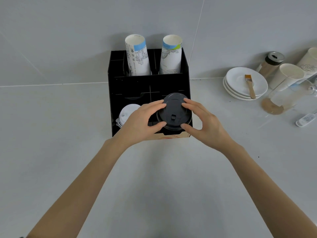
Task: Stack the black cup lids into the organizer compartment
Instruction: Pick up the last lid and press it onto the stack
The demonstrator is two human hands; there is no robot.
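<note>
A stack of black cup lids [174, 112] stands in the front right compartment of the black organizer [133, 83], which is set against the wall. My left hand [140, 120] grips the stack's left side with thumb and fingers. My right hand [204, 122] grips its right side the same way. The top lid's sip tab faces me. How deep the stack reaches into the compartment is hidden by the lids and my hands.
White lids [126, 115] fill the front left compartment. Two stacks of printed paper cups [137, 55] stand in the organizer's rear slots. At the right are stacked white saucers [240, 81] with a brush [249, 85], a shaker jar [271, 64], paper cups [288, 76] and a clear glass [279, 100].
</note>
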